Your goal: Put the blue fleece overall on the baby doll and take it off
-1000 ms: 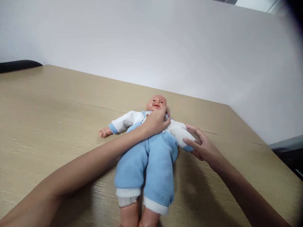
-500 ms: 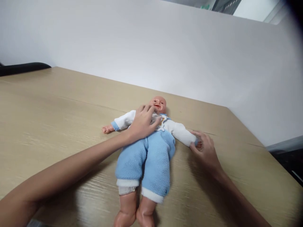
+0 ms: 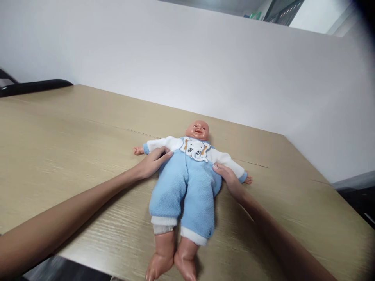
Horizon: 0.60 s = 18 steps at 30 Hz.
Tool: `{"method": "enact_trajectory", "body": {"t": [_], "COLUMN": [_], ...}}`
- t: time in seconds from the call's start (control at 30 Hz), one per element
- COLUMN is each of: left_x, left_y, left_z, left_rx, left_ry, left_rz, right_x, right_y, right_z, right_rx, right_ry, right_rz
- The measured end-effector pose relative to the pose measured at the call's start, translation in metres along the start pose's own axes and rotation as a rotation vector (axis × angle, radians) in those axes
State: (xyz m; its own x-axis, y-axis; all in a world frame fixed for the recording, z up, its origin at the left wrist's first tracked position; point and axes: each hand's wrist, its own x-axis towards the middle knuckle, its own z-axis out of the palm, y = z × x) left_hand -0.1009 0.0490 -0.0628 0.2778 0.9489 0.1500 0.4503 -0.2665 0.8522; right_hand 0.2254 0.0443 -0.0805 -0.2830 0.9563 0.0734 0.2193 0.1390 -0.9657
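Note:
A baby doll [image 3: 187, 183] lies face up on the wooden table [image 3: 73, 128], head away from me, arms spread. It wears a light blue fleece romper with white sleeves and an elephant patch on the chest. My left hand [image 3: 152, 162] rests with fingers stretched out against the doll's side, just below its arm on the left. My right hand [image 3: 227, 177] lies with fingers extended against the doll's other side, under the arm on the right. Neither hand grips anything. The doll's bare feet reach past the table's near edge.
A white partition wall [image 3: 205, 62] stands along the far and right edges of the table. A dark chair back [image 3: 32, 86] shows at the far left. The table's near edge runs across the bottom left.
My left hand has left the doll's chest and slid down to its side, uncovering the elephant patch. My right hand has let go of the doll's sleeve end and moved in to its flank.

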Motion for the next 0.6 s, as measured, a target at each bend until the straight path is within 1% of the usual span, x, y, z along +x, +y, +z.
{"method": "enact_trajectory", "body": {"t": [0.1, 0.17, 0.23, 0.3, 0.37, 0.43, 0.47, 0.5, 0.53, 0.6], "left_x": [0.002, 0.003, 0.005, 0.008, 0.013, 0.017, 0.018, 0.019, 0.019, 0.017], "left_y": [-0.001, -0.003, -0.006, -0.009, -0.013, -0.016, -0.017, -0.017, -0.017, -0.014], "left_z": [-0.004, -0.003, 0.000, 0.005, 0.010, 0.012, 0.012, 0.011, 0.010, 0.007], "left_rx": [-0.112, -0.252, -0.432, -0.573, -0.626, -0.642, -0.644, -0.628, -0.585, -0.406], "left_ry": [-0.040, -0.042, -0.018, 0.011, 0.030, 0.021, 0.013, 0.007, 0.003, 0.001], "left_rz": [-0.049, -0.092, -0.135, -0.166, -0.174, -0.151, -0.133, -0.112, -0.089, -0.045], "right_x": [0.001, -0.001, -0.001, 0.001, 0.003, 0.004, 0.003, 0.001, -0.001, -0.006], "right_y": [0.004, 0.003, 0.002, 0.003, 0.006, 0.008, 0.010, 0.010, 0.011, 0.010], "right_z": [0.008, 0.013, 0.017, 0.017, 0.016, 0.015, 0.014, 0.013, 0.012, 0.010], "right_rx": [0.246, 0.322, 0.329, 0.280, 0.278, 0.295, 0.269, 0.198, 0.079, -0.223], "right_ry": [0.057, 0.112, 0.144, 0.148, 0.147, 0.149, 0.155, 0.168, 0.186, 0.232], "right_rz": [0.018, 0.016, 0.033, 0.056, 0.064, 0.057, 0.043, 0.018, -0.021, -0.134]}}
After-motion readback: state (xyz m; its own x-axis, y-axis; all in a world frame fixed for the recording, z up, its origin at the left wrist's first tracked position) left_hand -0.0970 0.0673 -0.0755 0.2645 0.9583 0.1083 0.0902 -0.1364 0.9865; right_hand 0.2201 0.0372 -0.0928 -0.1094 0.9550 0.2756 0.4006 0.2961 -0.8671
